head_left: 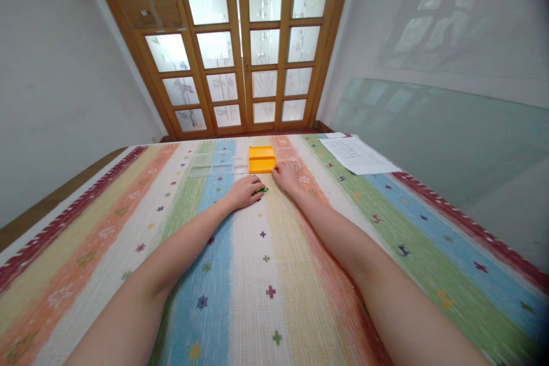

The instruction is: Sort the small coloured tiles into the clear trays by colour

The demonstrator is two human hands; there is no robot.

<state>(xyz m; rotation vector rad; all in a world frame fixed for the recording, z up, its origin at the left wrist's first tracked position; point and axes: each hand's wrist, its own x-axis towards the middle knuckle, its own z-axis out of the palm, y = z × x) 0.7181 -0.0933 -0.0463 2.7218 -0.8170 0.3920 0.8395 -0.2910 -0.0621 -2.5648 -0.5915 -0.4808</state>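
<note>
A shallow yellow-orange plastic tray [262,166] with a raised divider lies flat near the far side of the table. My right hand [287,177] is at its near right corner, with bent fingers closed against the edge. Just in front of the tray and a little to the left, my left hand [246,192] rests low over the cloth. Its fingers curl over a small shiny green object [264,190], mostly hidden, whose kind I cannot make out.
A striped, patterned tablecloth [253,274] covers the table. Clear plastic containers [210,166] lie left of the tray, and something transparent lies to its right. A printed paper sheet [360,155] lies at the far right. Wooden glass-paned doors [244,68] stand behind.
</note>
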